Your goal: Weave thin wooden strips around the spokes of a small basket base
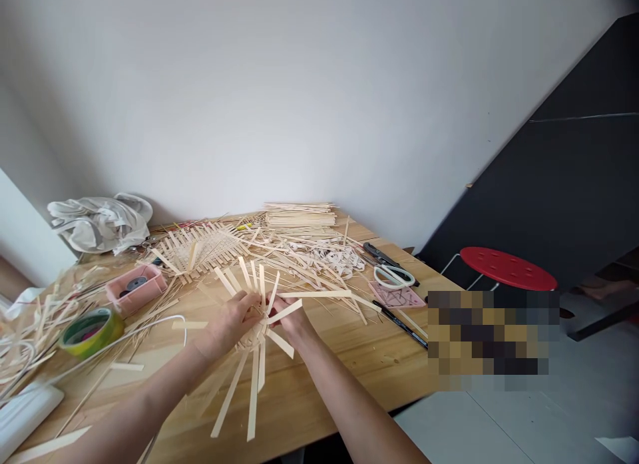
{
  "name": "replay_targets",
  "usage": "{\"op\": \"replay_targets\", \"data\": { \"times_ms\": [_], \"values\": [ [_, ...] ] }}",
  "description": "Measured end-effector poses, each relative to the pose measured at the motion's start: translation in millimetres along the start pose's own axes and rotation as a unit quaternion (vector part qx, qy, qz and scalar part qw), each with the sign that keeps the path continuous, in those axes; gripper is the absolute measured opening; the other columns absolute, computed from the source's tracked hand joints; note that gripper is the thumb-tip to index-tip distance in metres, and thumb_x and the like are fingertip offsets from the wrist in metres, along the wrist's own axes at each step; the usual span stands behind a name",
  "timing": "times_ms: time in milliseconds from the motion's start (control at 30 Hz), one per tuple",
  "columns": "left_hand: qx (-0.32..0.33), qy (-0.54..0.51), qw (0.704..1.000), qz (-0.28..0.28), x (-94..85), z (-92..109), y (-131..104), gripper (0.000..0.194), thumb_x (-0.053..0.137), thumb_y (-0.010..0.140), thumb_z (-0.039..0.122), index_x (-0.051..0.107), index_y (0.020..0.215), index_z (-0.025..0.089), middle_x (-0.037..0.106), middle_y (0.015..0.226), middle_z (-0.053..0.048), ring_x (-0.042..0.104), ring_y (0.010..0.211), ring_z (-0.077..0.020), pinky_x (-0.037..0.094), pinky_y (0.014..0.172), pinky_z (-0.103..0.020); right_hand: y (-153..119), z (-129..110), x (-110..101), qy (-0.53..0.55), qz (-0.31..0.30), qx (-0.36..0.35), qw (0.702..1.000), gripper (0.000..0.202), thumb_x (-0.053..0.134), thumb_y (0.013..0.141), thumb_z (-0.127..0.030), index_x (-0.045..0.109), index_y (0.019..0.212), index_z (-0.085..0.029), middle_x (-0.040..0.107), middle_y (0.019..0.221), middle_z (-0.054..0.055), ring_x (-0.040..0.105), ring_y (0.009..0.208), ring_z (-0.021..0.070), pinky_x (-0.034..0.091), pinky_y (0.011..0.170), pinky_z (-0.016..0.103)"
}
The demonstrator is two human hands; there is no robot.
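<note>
A round piece of weaving made of pale flat strips (254,384) is held above the wooden table, its strips fanning out like spokes. My left hand (234,317) grips its woven middle from the left, fingers bent round the strips. On the other side my right hand (289,316) is closed on the same weaving near its centre. One long strip (319,293) sticks out to the right past the right hand. The fingertips of both hands are partly hidden by the strips.
Behind lie a flat woven mat (204,247), stacked strips (300,216) and loose offcuts. At right are white-handled scissors (394,276), a pink dish (399,296), a black pen (402,324) and a red stool (506,267). A pink box (137,287) and tape roll (90,334) stand left.
</note>
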State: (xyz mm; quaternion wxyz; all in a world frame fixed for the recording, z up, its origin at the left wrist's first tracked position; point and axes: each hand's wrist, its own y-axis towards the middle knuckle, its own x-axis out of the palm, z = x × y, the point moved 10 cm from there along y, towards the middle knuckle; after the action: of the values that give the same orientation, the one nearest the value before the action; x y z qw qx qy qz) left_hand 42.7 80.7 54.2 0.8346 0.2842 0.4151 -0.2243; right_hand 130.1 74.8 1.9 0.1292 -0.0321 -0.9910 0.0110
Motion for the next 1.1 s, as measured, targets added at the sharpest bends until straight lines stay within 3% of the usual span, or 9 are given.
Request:
{"op": "replay_targets", "data": {
  "times_ms": [100,200,367,467,600,733,833,1100],
  "values": [
    [-0.017,0.012,1.000,0.009,7.2,-3.6,-2.2,0.018,0.051,0.069,0.014,0.056,0.086,0.020,0.053,0.080,-0.002,0.052,0.071,-0.0132,0.042,0.065,-0.024,-0.4,5.9,-1.6,-0.009,0.014,0.006,1.000,0.018,0.045,0.069,-0.030,0.050,0.061,-0.015,0.044,0.045,-0.004,0.041,0.039,0.0066,0.033,0.038,0.018],
    [-0.083,-0.010,0.996,0.016,14.2,-16.6,-4.2,0.014,0.051,0.068,0.014,0.051,0.081,0.019,0.050,0.070,0.002,0.050,0.060,-0.0107,0.041,0.058,-0.022,0.2,15.4,-4.6,-0.023,0.020,0.029,0.999,0.015,0.044,0.067,-0.027,0.050,0.058,-0.015,0.045,0.046,-0.004,0.043,0.039,0.0071,0.034,0.038,0.019],
    [-0.167,-0.084,0.982,0.042,24.0,-35.5,-12.6,0.032,0.052,0.065,0.016,0.045,0.096,0.022,0.046,0.064,0.006,0.046,0.050,-0.0079,0.037,0.050,-0.019,3.5,29.0,-4.4,-0.023,0.005,0.050,0.998,0.013,0.044,0.063,-0.026,0.048,0.055,-0.016,0.047,0.048,-0.003,0.044,0.040,0.0076,0.034,0.038,0.020],
    [-0.166,-0.118,0.977,0.065,28.0,-43.5,-14.8,0.043,0.053,0.063,0.015,0.046,0.104,0.023,0.049,0.065,0.006,0.047,0.051,-0.0079,0.038,0.052,-0.019,5.7,34.0,-4.1,-0.030,0.002,0.050,0.998,0.012,0.043,0.061,-0.023,0.048,0.053,-0.016,0.045,0.044,-0.004,0.041,0.037,0.0072,0.033,0.037,0.020],
    [-0.159,-0.212,0.963,0.052,39.4,-54.2,-10.8,0.032,0.055,0.062,0.020,0.058,0.094,0.018,0.051,0.057,0.004,0.045,0.048,-0.0082,0.037,0.049,-0.020,7.0,37.1,-4.4,-0.046,-0.001,0.056,0.997,0.012,0.044,0.060,-0.023,0.048,0.051,-0.016,0.044,0.041,-0.003,0.041,0.035,0.0074,0.033,0.036,0.020],
    [-0.217,-0.390,0.895,0.001,53.4,-59.5,-8.8,0.028,0.058,0.063,0.029,0.063,0.085,0.014,0.052,0.055,0.002,0.049,0.049,-0.0086,0.041,0.050,-0.021,6.6,33.9,-3.9,-0.060,-0.005,0.061,0.996,0.013,0.047,0.062,-0.025,0.048,0.052,-0.016,0.047,0.044,-0.002,0.044,0.039,0.0080,0.036,0.038,0.020],
    [-0.238,-0.445,0.863,-0.014,52.4,-56.3,-8.7,0.026,0.062,0.061,0.031,0.064,0.080,0.014,0.056,0.060,0.001,0.052,0.054,-0.0079,0.043,0.055,-0.020,6.8,30.2,-1.7,-0.067,-0.019,0.056,0.996,0.014,0.048,0.063,-0.027,0.050,0.054,-0.016,0.049,0.046,-0.002,0.044,0.040,0.0077,0.036,0.039,0.019],
    [-0.235,-0.430,0.872,0.020,58.2,-65.3,-8.4,0.027,0.060,0.065,0.038,0.062,0.070,0.012,0.051,0.051,0.001,0.046,0.042,-0.0060,0.039,0.044,-0.019,10.6,33.8,4.3,-0.092,-0.054,0.051,0.993,0.013,0.052,0.064,-0.023,0.055,0.053,-0.016,0.048,0.043,-0.003,0.041,0.037,0.0069,0.031,0.037,0.019]
  ]
}}
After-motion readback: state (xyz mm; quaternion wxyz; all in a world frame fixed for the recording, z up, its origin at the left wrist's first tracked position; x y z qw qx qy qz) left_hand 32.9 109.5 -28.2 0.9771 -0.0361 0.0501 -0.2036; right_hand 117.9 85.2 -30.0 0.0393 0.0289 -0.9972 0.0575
